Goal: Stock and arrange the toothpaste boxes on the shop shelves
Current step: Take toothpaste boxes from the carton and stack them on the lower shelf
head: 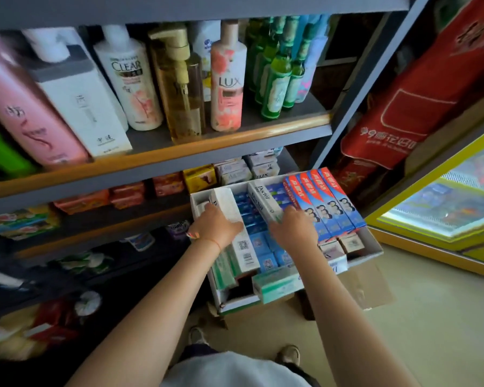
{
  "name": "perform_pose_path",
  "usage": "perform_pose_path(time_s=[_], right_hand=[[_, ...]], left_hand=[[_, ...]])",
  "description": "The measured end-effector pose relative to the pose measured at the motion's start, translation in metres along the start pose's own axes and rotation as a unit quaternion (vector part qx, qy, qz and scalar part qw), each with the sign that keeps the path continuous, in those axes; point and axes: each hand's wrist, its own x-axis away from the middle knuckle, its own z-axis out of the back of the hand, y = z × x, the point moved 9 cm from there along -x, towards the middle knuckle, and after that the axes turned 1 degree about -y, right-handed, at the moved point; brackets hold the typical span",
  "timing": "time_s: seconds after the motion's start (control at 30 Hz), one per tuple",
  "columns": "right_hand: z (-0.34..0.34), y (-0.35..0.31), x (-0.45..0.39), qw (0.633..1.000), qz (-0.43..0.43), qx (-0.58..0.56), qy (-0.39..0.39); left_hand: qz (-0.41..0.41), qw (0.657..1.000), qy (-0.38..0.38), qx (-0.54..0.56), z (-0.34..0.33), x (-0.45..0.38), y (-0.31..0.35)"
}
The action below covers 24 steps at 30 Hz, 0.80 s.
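A white carton [373,241] full of toothpaste boxes stands at the shelf's right end. My left hand [217,226] grips a long white-and-green box [235,233] at the carton's left side. My right hand [292,229] holds the near end of a white "Doctor" box [263,201] in the middle. Small blue boxes [259,241] fill the space between my hands. Several red-and-blue boxes [326,203] lie side by side on the right. A pale green box [277,283] rests across the carton's near edge.
Shampoo and body-wash bottles [129,79] line the upper shelf. Soap bars [129,192] fill the shelf [151,163] below it, and darker shelves lower down hold more packets. A brown cardboard flap [366,286] lies under the carton. A yellow-framed freezer [442,208] stands at right.
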Motion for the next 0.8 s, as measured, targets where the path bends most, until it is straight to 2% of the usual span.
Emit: perform_pose_path(time_s=[0.1,0.17,0.2,0.23,0.27,0.33,0.37,0.4,0.47,0.53,0.6,0.7,0.8], right_hand=[[-0.005,-0.005,-0.011,0.998,0.022,0.014,-0.054],[-0.003,-0.003,-0.018,0.994,0.034,-0.057,-0.09],[-0.002,0.002,-0.018,0.984,0.029,-0.136,-0.116],[-0.002,0.008,-0.016,0.958,0.019,-0.242,-0.156],[-0.006,0.011,-0.014,0.91,0.014,-0.358,-0.209],[-0.008,0.017,-0.006,0.783,0.025,-0.536,-0.314],[-0.004,0.018,-0.001,0.734,0.049,-0.575,-0.359],[0.002,0.019,0.004,0.707,0.079,-0.582,-0.393],[0.009,0.022,0.011,0.695,0.112,-0.567,-0.428],[0.011,0.025,0.015,0.684,0.104,-0.571,-0.443],[0.01,0.025,0.02,0.661,0.08,-0.594,-0.45],[0.006,0.015,0.037,0.622,0.069,-0.618,-0.476],[0.002,0.0,0.062,0.603,0.083,-0.62,-0.495]], left_hand=[[-0.008,0.995,-0.014,-0.095,-0.011,0.007,0.019],[0.011,0.994,-0.014,-0.111,-0.017,0.015,0.025],[0.027,0.993,-0.004,-0.111,-0.018,0.02,0.026],[0.041,0.993,0.008,-0.11,-0.016,0.026,0.028],[0.05,0.993,0.024,-0.107,-0.013,0.031,0.03],[0.063,0.994,0.061,-0.072,-0.006,0.04,0.032],[0.068,0.994,0.08,-0.037,-0.002,0.047,0.033],[0.072,0.992,0.102,-0.001,0.002,0.053,0.035],[0.09,0.98,0.12,0.133,0.004,0.065,0.033],[0.104,0.923,0.098,0.358,0.001,0.081,0.032],[0.092,0.838,0.043,0.536,-0.005,0.097,0.039],[0.038,0.724,-0.006,0.689,-0.002,0.122,0.049],[-0.005,0.632,-0.018,0.775,0.002,0.142,0.033]])
